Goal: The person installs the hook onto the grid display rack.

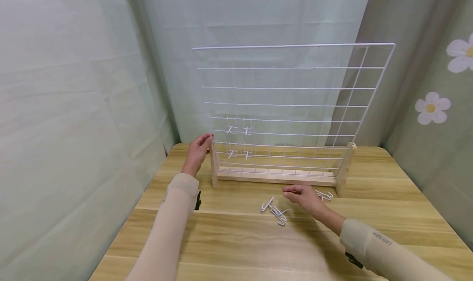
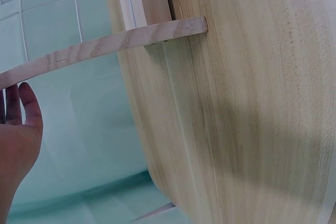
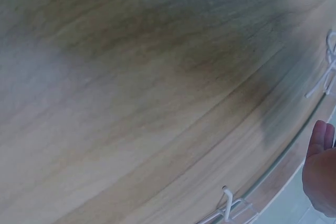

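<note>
A white wire grid rack (image 1: pixel 295 88) stands upright in a pale wooden base (image 1: pixel 277 176). My left hand (image 1: pixel 197 151) is at the upper end of the left wooden side post (image 1: pixel 213 166), its fingers around the edge. In the left wrist view, fingers (image 2: pixel 31 103) show against the post's outer face. My right hand (image 1: pixel 304 197) is over the table in front of the base, fingertips close together, with nothing visible between them. To its left lie several white wire hooks (image 1: pixel 278 214) in a cluster. More hooks (image 1: pixel 324 195) lie just behind it, partly hidden.
White hooks (image 1: pixel 246 154) hang in two rows on the left part of the grid. The wood-grain table (image 1: pixel 240 248) extends to pale green curtains (image 1: pixel 88 108) at its left and back. A flowered cloth (image 1: pixel 421 129) hangs at the right.
</note>
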The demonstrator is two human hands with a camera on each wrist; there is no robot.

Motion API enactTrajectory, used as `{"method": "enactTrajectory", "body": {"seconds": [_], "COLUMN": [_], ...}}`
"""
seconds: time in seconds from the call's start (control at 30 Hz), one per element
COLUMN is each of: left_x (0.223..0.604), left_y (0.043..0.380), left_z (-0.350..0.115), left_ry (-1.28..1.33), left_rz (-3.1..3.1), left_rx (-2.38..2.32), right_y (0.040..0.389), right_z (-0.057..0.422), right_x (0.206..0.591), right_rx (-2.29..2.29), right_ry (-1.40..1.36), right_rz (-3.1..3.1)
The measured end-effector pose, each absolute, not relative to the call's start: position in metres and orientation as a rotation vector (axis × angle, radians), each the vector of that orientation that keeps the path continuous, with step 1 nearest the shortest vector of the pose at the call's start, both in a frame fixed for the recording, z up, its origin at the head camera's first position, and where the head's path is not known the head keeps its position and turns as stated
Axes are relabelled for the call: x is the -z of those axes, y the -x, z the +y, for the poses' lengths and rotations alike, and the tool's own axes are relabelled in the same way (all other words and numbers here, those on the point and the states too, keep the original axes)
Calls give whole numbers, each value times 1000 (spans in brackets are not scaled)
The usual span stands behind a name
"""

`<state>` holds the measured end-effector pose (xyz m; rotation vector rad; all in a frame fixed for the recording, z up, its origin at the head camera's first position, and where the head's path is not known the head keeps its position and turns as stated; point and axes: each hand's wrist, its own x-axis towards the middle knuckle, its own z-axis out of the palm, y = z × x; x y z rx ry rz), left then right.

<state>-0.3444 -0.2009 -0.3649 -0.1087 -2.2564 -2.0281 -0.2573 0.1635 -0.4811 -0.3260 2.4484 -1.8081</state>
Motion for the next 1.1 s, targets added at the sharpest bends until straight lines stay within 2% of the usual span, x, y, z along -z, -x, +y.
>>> {"method": "enactTrajectory", "body": {"seconds": [0.8,1.1], "left_x": [356,383], "left_y": [342,365], "left_z": [-198,-204], "left_ry": [87,80], "left_rz": [-2287,-2235], "left_rx": [2011,2026], "right_y": [264,259], "right_z": [151,149], "right_x": [490,495], "right_rx": [1488,1473], "right_ry": [331,362], "right_rz": [2669,2660]}}
